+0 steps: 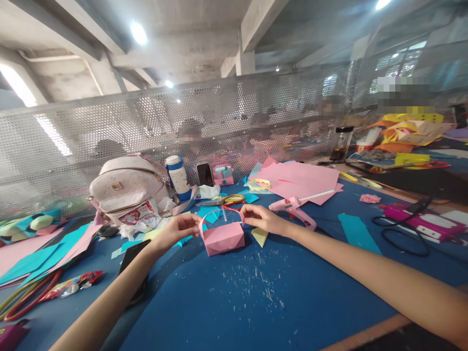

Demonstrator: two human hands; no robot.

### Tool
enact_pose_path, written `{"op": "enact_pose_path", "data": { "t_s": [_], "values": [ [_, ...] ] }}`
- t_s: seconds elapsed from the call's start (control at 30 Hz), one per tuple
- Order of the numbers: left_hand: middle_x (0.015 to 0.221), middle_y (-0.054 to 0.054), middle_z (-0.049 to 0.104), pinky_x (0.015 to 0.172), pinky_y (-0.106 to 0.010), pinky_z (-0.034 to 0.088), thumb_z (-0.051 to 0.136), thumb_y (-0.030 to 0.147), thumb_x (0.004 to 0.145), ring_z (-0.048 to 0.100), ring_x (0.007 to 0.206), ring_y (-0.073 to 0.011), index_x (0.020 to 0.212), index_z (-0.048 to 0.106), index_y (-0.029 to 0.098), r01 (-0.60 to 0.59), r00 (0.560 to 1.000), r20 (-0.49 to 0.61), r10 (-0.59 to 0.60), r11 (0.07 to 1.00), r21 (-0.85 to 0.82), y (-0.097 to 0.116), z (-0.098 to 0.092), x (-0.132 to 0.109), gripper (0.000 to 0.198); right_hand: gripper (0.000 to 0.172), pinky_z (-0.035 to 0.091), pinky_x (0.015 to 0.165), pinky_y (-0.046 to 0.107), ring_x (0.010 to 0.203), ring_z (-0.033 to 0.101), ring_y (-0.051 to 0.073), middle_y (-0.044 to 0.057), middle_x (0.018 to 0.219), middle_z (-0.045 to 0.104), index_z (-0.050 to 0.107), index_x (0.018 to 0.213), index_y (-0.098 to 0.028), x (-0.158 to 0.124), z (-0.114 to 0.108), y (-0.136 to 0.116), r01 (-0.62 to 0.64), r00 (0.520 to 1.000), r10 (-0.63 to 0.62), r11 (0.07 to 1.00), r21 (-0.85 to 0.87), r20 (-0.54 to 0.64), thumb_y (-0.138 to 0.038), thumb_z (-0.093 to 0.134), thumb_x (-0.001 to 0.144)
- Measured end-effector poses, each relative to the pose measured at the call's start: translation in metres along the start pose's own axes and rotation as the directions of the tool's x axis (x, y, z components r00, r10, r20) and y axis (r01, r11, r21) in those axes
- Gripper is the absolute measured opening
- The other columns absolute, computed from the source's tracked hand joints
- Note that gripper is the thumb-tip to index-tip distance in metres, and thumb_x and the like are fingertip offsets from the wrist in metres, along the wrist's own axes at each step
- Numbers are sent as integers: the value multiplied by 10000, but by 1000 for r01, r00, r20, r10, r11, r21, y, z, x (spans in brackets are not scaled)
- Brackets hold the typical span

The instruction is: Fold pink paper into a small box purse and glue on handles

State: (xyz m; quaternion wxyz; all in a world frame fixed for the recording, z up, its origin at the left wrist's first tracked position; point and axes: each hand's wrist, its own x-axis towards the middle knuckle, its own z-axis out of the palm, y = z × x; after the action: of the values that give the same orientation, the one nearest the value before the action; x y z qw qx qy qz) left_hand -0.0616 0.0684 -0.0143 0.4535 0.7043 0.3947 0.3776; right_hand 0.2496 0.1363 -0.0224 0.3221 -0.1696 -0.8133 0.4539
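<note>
A small pink paper basket (pixel 224 240) with a thin arched handle stands on the blue table between my hands. My left hand (pixel 182 227) pinches the handle's left end where it meets the box. At the right end of the handle, the fingers of my right hand (pixel 260 218) are closed on the strip. A yellow paper scrap (pixel 260 236) lies just right of the box. Behind it are blue paper pieces (pixel 210 214) and a pair of scissors (pixel 215 202). A pink glue gun (pixel 292 209) rests beyond my right hand.
Pink paper sheets (pixel 296 178) lie at the back, near a white bottle (pixel 177 176) and a pale backpack (pixel 127 183). A dark phone (pixel 135 265) lies under my left forearm. Paper shreds (pixel 261 278) litter the table (pixel 190 312). A magenta device (pixel 420 222) with a black cable sits right.
</note>
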Motion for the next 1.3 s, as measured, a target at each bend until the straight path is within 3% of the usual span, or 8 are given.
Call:
{"op": "enact_pose_path", "data": {
  "t_s": [0.33, 0.8, 1.3],
  "values": [
    [851, -68, 675, 806, -321, 508, 751, 404, 740, 624, 832, -196, 765, 687, 161, 11, 999, 34, -14, 997, 80, -1, 4, 1, 252, 196, 467, 730, 288, 790, 570, 161, 26, 866, 593, 587, 877, -181, -2, 4, 4, 8, 1000, -7, 999, -31, 4, -377, 607, 875],
    [803, -38, 690, 757, -290, 526, 788, 330, 713, 661, 756, -163, 793, 651, 164, -6, 1000, -10, 6, 1000, 5, 1, 8, 0, 229, 204, 470, 711, 280, 759, 588, 146, 19, 827, 609, 575, 871, -176, -2, 3, 2, 9, 1000, -9, 999, 39, 2, -376, 618, 869],
    [808, -47, 689, 771, -277, 519, 728, 283, 784, 659, 781, -154, 813, 646, 137, -111, 994, -21, 112, 993, 27, 2, 5, 0, 170, 133, 409, 668, 248, 738, 528, 128, 10, 823, 551, 565, 869, -162, -2, 0, 0, 43, 999, -43, 998, 47, 2, -292, 590, 871]
  ]
}}
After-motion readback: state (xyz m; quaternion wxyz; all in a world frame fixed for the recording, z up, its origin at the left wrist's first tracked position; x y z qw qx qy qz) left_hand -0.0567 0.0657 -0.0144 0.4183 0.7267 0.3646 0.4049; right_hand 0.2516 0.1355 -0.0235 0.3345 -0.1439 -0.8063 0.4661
